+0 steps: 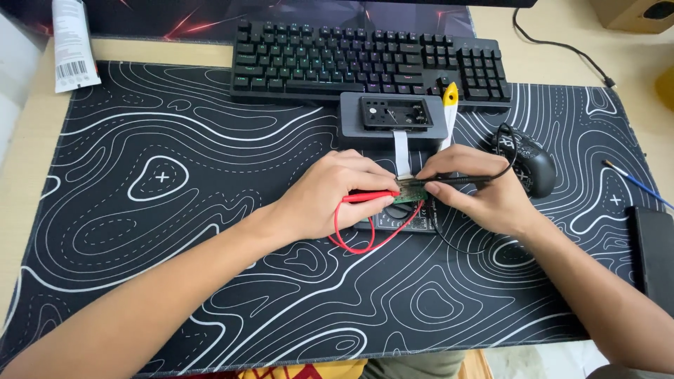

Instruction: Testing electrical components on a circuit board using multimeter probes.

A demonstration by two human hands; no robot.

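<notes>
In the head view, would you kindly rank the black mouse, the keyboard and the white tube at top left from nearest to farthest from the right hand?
From the right hand, which holds the black probe:
1. Black mouse, just beside it on its outer side.
2. Keyboard, farther up the mat, beyond the grey device.
3. White tube, far off at the desk's top left corner.
</notes>
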